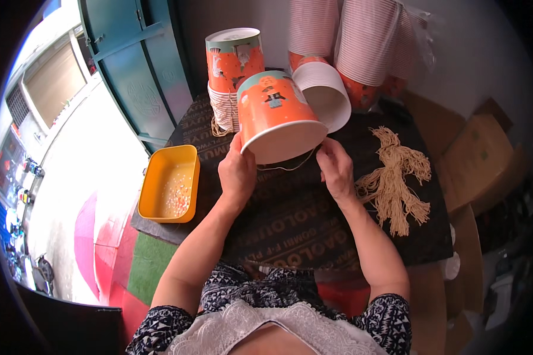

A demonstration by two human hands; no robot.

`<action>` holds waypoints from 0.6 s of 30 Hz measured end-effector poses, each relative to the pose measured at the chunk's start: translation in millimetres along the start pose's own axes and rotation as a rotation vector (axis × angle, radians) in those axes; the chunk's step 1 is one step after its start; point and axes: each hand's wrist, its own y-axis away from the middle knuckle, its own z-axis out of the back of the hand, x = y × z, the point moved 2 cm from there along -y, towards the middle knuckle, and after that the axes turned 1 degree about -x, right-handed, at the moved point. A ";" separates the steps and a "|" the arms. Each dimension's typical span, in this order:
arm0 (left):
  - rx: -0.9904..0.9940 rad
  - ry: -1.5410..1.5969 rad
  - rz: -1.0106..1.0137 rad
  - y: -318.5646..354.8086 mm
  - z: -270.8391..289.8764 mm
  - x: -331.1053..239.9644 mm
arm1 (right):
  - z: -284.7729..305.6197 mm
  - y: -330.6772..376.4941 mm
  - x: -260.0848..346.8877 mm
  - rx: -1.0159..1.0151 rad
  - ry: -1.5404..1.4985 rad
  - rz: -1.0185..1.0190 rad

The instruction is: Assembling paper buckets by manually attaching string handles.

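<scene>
An orange paper bucket (273, 106) with printed figures and a white rim is tilted above the table, its open mouth toward me. My left hand (238, 174) grips it at the left side of the rim. A thin cord (284, 169) hangs in a loop below the mouth, from the left hand across to the right. At the right edge of the rim, my right hand (337, 171) is closed, with fingers pinched on the cord's end; the fingertips are partly hidden. Bundles of beige cord (395, 177) lie right of that hand.
A yellow tray (169, 184) with small pale and reddish bits stands at the table's left edge. Behind are a stack of corded buckets (234, 62), nested buckets lying sideways (324, 94), and tall bagged stacks (367, 41). Cardboard boxes (477, 154) stand to the right, a green door (139, 71) at left.
</scene>
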 end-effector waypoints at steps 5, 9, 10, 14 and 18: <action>0.075 -0.042 -0.149 4.8 -2.4 -4.0 | 5.3 -4.7 -25.3 -0.122 0.235 0.152; 0.267 0.504 -0.029 4.5 -4.0 3.2 | 16.1 -7.1 -37.8 -0.146 0.227 -0.091; 0.300 0.575 0.044 2.5 0.2 5.6 | 17.3 -7.2 -35.9 -0.148 0.228 -0.093; 0.290 0.954 0.280 -9.1 6.5 18.3 | 15.5 -5.5 -21.5 -0.133 -0.147 -0.260; 0.377 1.172 0.467 -15.6 -1.6 38.2 | 11.4 -5.2 -22.1 -0.052 -0.293 -0.267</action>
